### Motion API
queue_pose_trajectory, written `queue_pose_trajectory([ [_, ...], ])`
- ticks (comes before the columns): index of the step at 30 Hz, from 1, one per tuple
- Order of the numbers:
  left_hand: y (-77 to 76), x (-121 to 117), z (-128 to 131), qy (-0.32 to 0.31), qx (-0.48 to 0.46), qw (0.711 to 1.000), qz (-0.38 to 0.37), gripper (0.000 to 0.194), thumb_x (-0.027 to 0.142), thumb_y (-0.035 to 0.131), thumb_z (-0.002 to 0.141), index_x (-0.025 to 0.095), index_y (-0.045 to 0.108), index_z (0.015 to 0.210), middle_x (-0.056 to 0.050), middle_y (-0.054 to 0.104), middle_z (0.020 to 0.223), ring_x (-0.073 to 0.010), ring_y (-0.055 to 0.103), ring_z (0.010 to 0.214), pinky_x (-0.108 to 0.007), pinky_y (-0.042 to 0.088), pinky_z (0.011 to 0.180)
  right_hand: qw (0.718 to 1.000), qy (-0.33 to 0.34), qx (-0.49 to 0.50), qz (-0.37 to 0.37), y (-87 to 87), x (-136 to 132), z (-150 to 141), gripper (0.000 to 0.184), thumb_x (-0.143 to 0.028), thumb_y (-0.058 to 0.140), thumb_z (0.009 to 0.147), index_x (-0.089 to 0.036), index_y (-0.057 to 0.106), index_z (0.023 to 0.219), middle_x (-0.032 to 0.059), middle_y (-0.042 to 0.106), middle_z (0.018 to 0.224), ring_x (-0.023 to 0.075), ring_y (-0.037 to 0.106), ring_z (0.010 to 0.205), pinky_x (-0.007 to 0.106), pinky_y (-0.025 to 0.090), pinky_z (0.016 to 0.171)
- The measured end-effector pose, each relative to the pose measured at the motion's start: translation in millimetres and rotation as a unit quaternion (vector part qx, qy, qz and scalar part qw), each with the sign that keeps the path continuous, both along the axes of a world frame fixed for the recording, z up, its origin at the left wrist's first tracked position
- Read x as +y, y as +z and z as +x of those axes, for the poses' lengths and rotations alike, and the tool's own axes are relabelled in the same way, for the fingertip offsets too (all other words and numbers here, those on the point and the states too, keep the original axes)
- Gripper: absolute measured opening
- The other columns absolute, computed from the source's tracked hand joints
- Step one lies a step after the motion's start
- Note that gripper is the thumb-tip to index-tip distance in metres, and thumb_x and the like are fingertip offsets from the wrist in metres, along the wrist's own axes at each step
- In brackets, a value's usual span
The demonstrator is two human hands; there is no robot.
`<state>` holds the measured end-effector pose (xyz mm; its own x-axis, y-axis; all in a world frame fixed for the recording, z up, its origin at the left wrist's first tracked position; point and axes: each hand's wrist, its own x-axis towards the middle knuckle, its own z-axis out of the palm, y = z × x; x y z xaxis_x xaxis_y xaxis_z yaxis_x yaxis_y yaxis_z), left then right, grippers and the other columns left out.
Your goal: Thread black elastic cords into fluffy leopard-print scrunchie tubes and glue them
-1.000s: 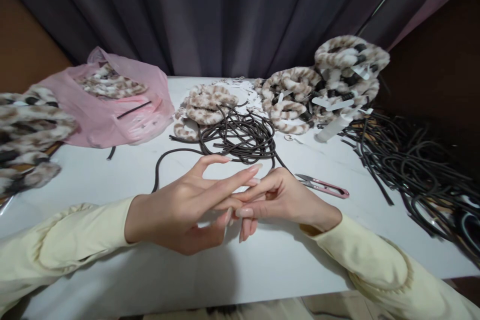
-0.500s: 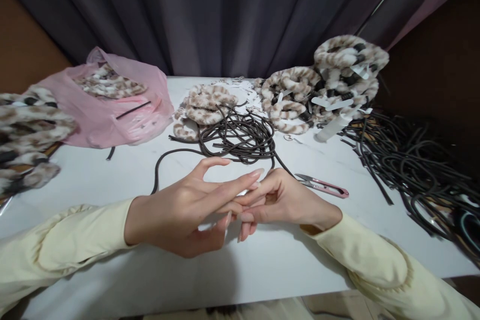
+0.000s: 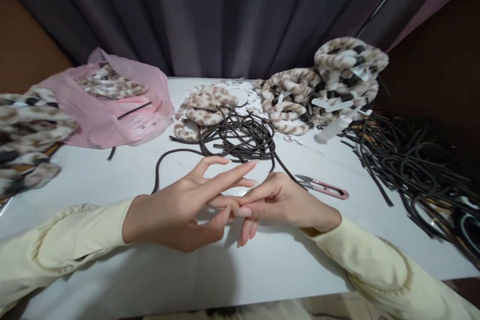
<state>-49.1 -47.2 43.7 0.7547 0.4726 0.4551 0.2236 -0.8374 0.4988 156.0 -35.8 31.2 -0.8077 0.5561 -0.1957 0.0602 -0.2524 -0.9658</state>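
Observation:
Over the front part of the white table (image 3: 270, 270), my two hands meet. My left hand (image 3: 183, 205) has its fingers stretched and spread, with nothing visible held in it. Thumb and forefinger of my right hand (image 3: 288, 200) pinch the tip of one finger of my left hand; the other right fingers curl below. Just beyond them lies a loose tangle of dark brown cord (image 3: 240, 140), one strand looping behind my left hand. To the right of my right hand lie pink-handled thread snips (image 3: 330, 190), blades pointing left.
Brown-and-white fluffy rings (image 3: 210, 102) lie behind the cord, with taller stacks (image 3: 348, 60) at the back right. A white bottle (image 3: 332, 129) leans there. Many cut dark cords (image 3: 420, 165) cover the right side. A pink plastic bag (image 3: 153, 90) and more fluffy rings (image 3: 37, 120) are at left.
The left forefinger and middle finger have lifted and spread from the right hand. My right hand has shifted slightly down and keeps its pinch on the left fingertip.

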Motion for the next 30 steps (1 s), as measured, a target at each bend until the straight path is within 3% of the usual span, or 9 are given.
queue_pose_trajectory([
  [8, 3.2, 0.8, 1.0, 0.002, -0.004, 1.0, -0.01, 0.069, 0.007, 0.045, 0.082, 0.014, 0.013, 0.142, 0.0, 0.073, 0.08, -0.0188, 0.06, 0.104, -0.042, 0.033, 0.103, 1.0, -0.011, 0.003, -0.012, 0.8, -0.9, -2.1, 0.034, -0.036, 0.057, 0.083, -0.006, 0.069, 0.093, 0.0087, 0.071, 0.066, 0.0168, 0.069, 0.064, 0.027, 0.057, 0.065],
  [14, 4.8, 0.2, 0.8, 0.043, 0.016, 0.997, -0.055, 0.064, 0.011, 0.045, 0.083, 0.016, 0.019, 0.141, 0.0, 0.073, 0.083, -0.0168, 0.056, 0.107, -0.037, 0.035, 0.101, 0.999, -0.019, 0.038, -0.007, -0.8, -1.9, -4.9, 0.03, -0.035, 0.054, 0.085, -0.008, 0.066, 0.082, 0.0061, 0.069, 0.065, 0.0152, 0.068, 0.059, 0.025, 0.055, 0.059],
  [20, 5.4, 0.1, 0.0, 0.057, 0.026, 0.993, -0.096, 0.063, 0.013, 0.045, 0.083, 0.016, 0.02, 0.141, 0.002, 0.074, 0.082, -0.0171, 0.055, 0.109, -0.037, 0.034, 0.102, 0.998, -0.033, 0.026, 0.056, -2.2, -3.8, -5.6, 0.032, -0.037, 0.047, 0.089, -0.011, 0.064, 0.081, 0.0052, 0.069, 0.06, 0.0144, 0.067, 0.06, 0.026, 0.054, 0.062],
  [30, 7.2, -0.7, -1.5, 0.073, 0.036, 0.99, -0.114, 0.064, 0.015, 0.047, 0.083, 0.018, 0.02, 0.141, 0.001, 0.074, 0.084, -0.0173, 0.054, 0.113, -0.031, 0.042, 0.096, 0.996, -0.036, 0.033, 0.071, -6.1, -4.4, -4.2, 0.029, -0.035, 0.051, 0.087, -0.01, 0.066, 0.084, 0.0052, 0.069, 0.06, 0.0146, 0.067, 0.06, 0.026, 0.054, 0.062],
])
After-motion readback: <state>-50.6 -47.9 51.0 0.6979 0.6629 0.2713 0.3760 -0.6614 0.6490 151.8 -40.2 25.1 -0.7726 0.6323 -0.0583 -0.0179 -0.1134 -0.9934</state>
